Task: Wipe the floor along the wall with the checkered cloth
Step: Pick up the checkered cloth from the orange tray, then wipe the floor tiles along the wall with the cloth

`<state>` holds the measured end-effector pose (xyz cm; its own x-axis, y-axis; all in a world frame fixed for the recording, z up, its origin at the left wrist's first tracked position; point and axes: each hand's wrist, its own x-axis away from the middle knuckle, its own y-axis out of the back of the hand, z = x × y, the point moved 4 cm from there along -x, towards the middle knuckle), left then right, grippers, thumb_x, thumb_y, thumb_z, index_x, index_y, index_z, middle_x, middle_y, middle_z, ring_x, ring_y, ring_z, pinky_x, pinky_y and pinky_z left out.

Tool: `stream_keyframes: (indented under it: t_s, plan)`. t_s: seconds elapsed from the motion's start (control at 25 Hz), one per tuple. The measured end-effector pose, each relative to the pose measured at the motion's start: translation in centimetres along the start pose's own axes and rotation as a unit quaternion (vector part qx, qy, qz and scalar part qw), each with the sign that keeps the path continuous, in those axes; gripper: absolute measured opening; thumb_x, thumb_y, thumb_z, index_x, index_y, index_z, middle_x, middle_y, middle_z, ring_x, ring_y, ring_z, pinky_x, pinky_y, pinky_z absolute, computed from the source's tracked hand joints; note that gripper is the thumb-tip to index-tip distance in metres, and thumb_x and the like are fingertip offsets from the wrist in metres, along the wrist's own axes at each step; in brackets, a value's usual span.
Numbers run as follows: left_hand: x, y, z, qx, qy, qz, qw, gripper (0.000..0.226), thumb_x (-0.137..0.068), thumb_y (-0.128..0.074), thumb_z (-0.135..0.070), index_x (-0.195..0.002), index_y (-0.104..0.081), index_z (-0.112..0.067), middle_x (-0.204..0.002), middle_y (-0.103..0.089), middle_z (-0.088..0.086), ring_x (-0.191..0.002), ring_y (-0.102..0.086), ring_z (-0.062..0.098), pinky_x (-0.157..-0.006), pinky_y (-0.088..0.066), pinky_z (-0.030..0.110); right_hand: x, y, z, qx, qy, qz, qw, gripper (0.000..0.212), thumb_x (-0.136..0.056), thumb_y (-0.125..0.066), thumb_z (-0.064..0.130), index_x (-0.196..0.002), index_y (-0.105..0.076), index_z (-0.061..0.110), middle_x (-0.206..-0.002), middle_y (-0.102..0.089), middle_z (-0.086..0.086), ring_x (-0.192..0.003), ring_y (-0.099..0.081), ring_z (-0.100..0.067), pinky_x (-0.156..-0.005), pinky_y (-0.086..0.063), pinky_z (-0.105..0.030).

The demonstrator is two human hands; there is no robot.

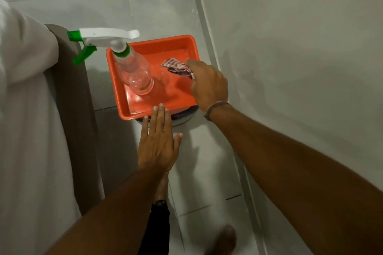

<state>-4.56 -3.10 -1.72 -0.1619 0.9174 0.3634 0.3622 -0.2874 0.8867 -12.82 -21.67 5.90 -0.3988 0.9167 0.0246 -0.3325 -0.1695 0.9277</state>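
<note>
A small red-and-white checkered cloth (176, 67) lies crumpled in the right half of an orange tray (124, 97). My right hand (208, 85) reaches over the tray's right rim, its fingers touching the cloth's right edge; whether they grip it is unclear. My left hand (158, 143) hovers flat, fingers spread, just in front of the tray's near edge, holding nothing. The pale tiled floor (199, 163) runs ahead along the white wall (290, 58) on the right, with a grey skirting strip (205, 18) between them.
A clear spray bottle (132, 68) with a green-and-white trigger stands in the tray's left half. The tray rests on a round grey stool (182, 118). A bed with white sheet (27, 109) and brown frame (72, 109) fills the left. My feet (226, 238) are below.
</note>
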Motion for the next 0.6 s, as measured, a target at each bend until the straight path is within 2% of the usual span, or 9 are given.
stream_keyframes:
  t_s: [0.12,0.24,0.36,0.52,0.6]
  plan:
    - [3.7,-2.2,-2.9,-0.006,0.002,-0.003,1.000,0.082,-0.111,-0.029,-0.055,-0.173,-0.015,-0.004,-0.184,-0.007,0.018,-0.172,-0.007,0.034,-0.139,-0.008,0.053,6.7,2.9,-2.5,-0.056,-0.014,-0.028,0.998,0.040,-0.098,-0.071,0.020,-0.137,-0.068,0.013,-0.128,-0.077,-0.013,-0.109,-0.076,-0.035,-0.086,-0.064,-0.044]
    - [8.1,-7.0,-5.2,-0.023,0.009,0.019,1.000,0.083,-0.110,-0.022,-0.058,-0.174,-0.011,-0.005,-0.184,-0.003,0.017,-0.171,-0.001,0.032,-0.139,-0.006,0.054,14.7,2.2,-6.9,-0.085,-0.059,0.000,0.995,0.038,-0.099,-0.070,0.012,-0.136,-0.070,0.018,-0.123,-0.079,-0.008,-0.107,-0.077,-0.028,-0.087,-0.062,-0.034]
    - [11.1,-14.0,-7.3,-0.037,0.023,0.077,0.996,0.087,-0.108,-0.009,-0.064,-0.174,0.005,-0.009,-0.183,0.016,0.013,-0.168,0.018,0.029,-0.139,0.005,0.052,22.2,-2.5,-12.5,-0.081,-0.125,0.079,0.986,0.038,-0.101,-0.070,0.013,-0.139,-0.068,0.021,-0.127,-0.077,-0.006,-0.112,-0.075,-0.027,-0.093,-0.062,-0.036]
    - [12.7,-21.7,-8.8,-0.039,0.024,0.101,0.994,0.094,-0.100,0.005,-0.068,-0.174,0.008,-0.010,-0.183,0.017,0.014,-0.170,0.016,0.031,-0.139,0.005,0.051,28.1,-10.5,-18.2,-0.055,-0.180,0.182,0.965,0.039,-0.103,-0.064,0.010,-0.140,-0.066,0.023,-0.130,-0.076,-0.008,-0.116,-0.072,-0.033,-0.096,-0.062,-0.044]
    - [11.9,-25.4,-8.6,-0.043,0.018,0.108,0.993,0.093,-0.101,0.003,-0.067,-0.174,0.008,-0.009,-0.184,0.015,0.015,-0.171,0.015,0.031,-0.140,0.004,0.052,28.6,-14.6,-20.7,-0.042,-0.177,0.197,0.963,0.034,-0.103,-0.062,0.008,-0.133,-0.069,0.020,-0.126,-0.076,-0.010,-0.113,-0.072,-0.035,-0.093,-0.062,-0.046]
